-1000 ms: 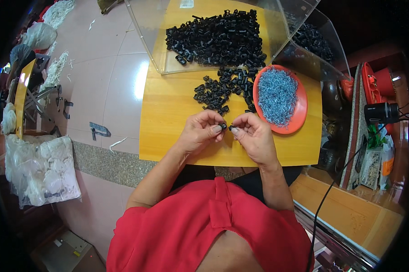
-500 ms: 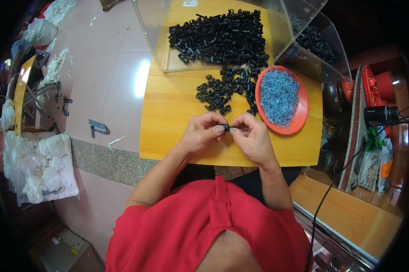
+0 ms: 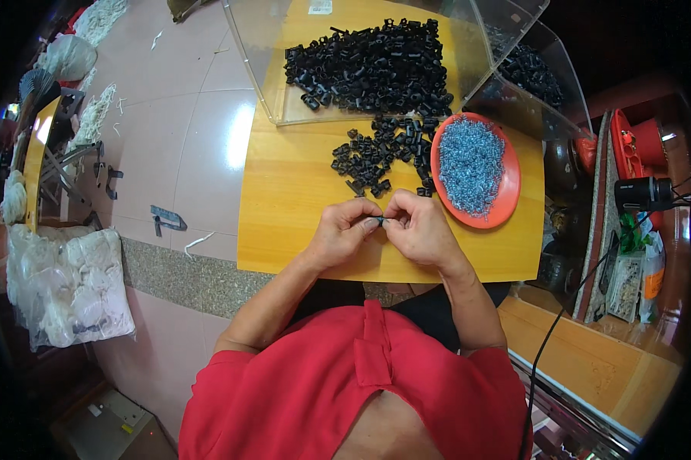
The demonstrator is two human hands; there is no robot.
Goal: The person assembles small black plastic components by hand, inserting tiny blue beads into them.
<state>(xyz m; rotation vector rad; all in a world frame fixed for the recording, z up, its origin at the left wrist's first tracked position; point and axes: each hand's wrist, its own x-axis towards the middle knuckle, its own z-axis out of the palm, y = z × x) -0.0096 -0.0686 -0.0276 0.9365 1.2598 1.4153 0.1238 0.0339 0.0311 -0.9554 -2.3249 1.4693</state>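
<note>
Over the near part of the yellow table [image 3: 284, 184], my two hands meet at their fingertips. My left hand [image 3: 345, 232] pinches a small black plastic part [image 3: 380, 220], which is mostly hidden by the fingers. Closed against the same part from the other side is my right hand [image 3: 420, 232]; whether a screw is between its fingers is too small to see. Just beyond the hands lies a loose pile of black plastic parts [image 3: 368, 161]. A red oval plate [image 3: 506, 201] to the right of them holds a heap of small silvery screws [image 3: 472, 165].
At the back of the table a clear plastic box [image 3: 265, 92] lies with many black parts [image 3: 368, 65] spilling toward me. A second clear bin [image 3: 567, 84] with black parts stands right. A black cable [image 3: 548, 337] hangs at the right; a bagged bundle [image 3: 73, 287] sits at the left.
My right hand has moved slightly left and turned inward, closing the gap to my left hand. The black part is now more covered by the fingers.
</note>
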